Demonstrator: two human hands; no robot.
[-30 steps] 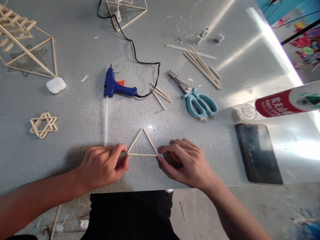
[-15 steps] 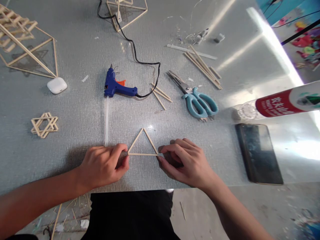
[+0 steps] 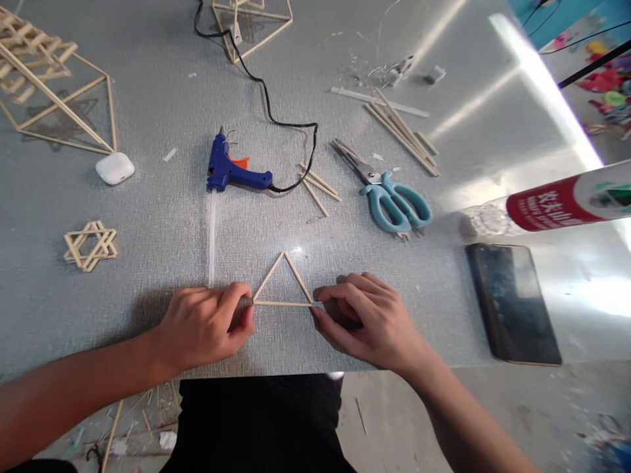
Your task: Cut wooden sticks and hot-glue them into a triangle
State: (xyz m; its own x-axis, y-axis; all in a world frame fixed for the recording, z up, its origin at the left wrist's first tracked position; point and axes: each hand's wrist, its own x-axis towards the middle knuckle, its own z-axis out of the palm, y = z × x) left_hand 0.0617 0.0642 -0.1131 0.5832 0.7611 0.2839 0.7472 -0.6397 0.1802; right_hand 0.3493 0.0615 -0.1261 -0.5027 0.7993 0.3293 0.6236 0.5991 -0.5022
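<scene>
Curling thumb and forefinger about the two base corners of the triangle (image 3: 283,304), my left hand (image 3: 207,328) and right hand (image 3: 374,322) partly hide those ends; I cannot tell whether the fingertips clamp or merely touch. The triangle lies between my hands, apex away from me, near the front edge of the table (image 3: 148,263). My left hand also covers the lower end of the glue stick (image 3: 212,240) running from the gun (image 3: 244,177). Cut off at the borders are the bottle (image 3: 547,202), the left frame (image 3: 52,93) and the top frame (image 3: 263,41). Open surface stretches from my right hand to the phone (image 3: 515,302); the scissors (image 3: 399,202) lie beyond my knuckles, well apart.
</scene>
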